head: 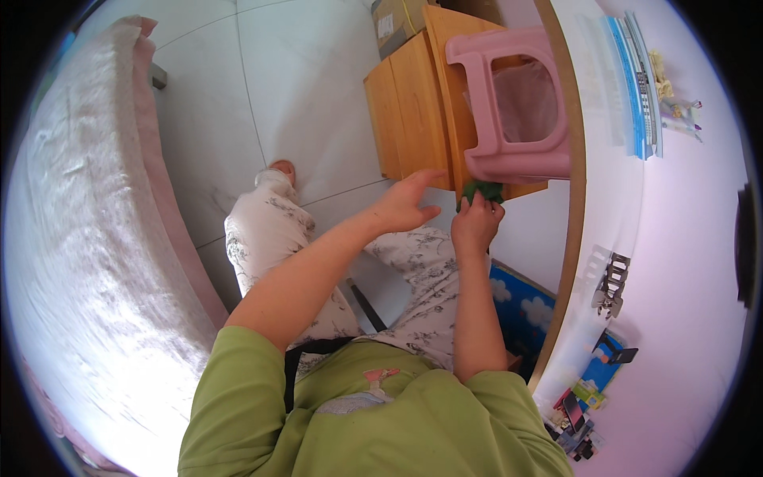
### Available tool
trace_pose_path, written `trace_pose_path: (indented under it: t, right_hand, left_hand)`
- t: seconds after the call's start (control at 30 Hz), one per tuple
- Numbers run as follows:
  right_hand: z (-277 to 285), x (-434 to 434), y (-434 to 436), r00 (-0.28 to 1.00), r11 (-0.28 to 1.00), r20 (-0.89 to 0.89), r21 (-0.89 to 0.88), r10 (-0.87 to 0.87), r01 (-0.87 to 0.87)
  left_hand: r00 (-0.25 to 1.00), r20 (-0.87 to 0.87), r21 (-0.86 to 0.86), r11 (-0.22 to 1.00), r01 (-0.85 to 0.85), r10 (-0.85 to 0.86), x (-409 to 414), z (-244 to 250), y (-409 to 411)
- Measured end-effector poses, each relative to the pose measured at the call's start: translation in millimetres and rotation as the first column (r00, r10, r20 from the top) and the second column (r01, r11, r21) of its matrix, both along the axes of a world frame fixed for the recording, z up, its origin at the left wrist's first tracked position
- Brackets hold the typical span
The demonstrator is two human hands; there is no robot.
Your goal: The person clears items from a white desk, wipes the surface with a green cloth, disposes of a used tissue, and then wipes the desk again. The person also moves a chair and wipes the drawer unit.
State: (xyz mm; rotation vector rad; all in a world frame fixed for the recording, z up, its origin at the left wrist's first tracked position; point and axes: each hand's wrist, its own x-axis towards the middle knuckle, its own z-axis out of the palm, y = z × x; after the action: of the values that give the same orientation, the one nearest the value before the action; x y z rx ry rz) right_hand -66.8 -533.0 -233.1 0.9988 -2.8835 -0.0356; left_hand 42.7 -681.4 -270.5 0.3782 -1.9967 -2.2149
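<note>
Pinched in the fingers of my right hand (477, 225) is a crumpled dark green cloth (486, 192). It touches the near corner of a wooden cabinet (411, 110), just below a pink plastic stool (518, 161). My left hand (408, 203) hovers a little to the left of it, fingers apart and holding nothing. The stool lies over the cabinet top, and through its opening a translucent plastic bag (524, 98) shows. How the stool rests underneath is hidden.
A cardboard box (396, 27) sits behind the cabinet. Along the right runs a white shelf (602, 197) with books (635, 89), hair clips (613, 283) and a phone (573, 412). At the left is a bed (113, 238). Pale tiles (208, 89) cover the floor.
</note>
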Motion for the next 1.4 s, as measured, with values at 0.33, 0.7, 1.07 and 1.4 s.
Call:
trace_pose_path:
  t: [0.33,0.7,1.07,1.4]
  right_hand:
    - [-10.4,-5.5,-11.8,0.985,0.975,-0.134,-0.204,-0.112,0.084]
    - [9.2,-10.0,-50.9,1.000,0.968,-0.009,-0.251,0.003,-0.005]
    - [62.0,-31.0,-54.4,0.789,0.985,-0.614,-0.151,-0.030,-0.080]
    - [10.3,-21.4,-6.1,0.949,0.953,-0.304,-0.256,0.080,-0.162]
  left_hand:
    - [0.998,0.067,-0.003,1.000,-0.013,0.013,10.1,2.2,-9.2]
    - [0.999,0.028,0.023,1.000,0.022,-0.023,-2.4,7.1,-4.0]
    - [0.999,0.035,-0.007,1.000,0.022,-0.022,0.3,7.3,-7.6]
    - [0.999,0.047,-0.026,1.000,0.003,-0.002,5.0,12.4,-11.9]
